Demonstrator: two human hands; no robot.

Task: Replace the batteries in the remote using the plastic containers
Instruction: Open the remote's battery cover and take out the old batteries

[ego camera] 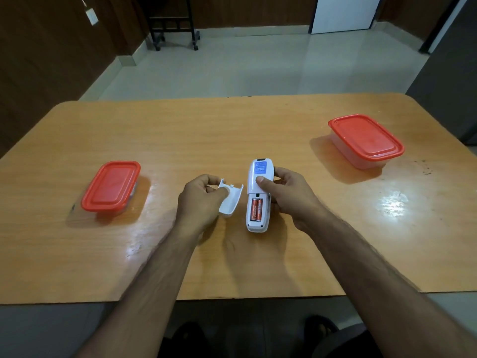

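Note:
A white remote [255, 174] is held face down just above the table's middle, gripped by my right hand [286, 196] with the thumb pressing its back. Its battery bay is uncovered and shows two orange batteries [257, 209] side by side. My left hand [198, 200] holds the detached white battery cover [230, 201] just left of the remote. A clear plastic container with a red lid [111, 186] sits at the left, lid on. A larger clear container with a red lid [365, 138] stands at the far right, also lidded. Their contents are not visible.
The wooden table [232, 130] has a near edge close to my body and rounded far corners. Beyond it lie a pale tiled floor, a black wheeled stand [175, 27] and a white door [343, 14].

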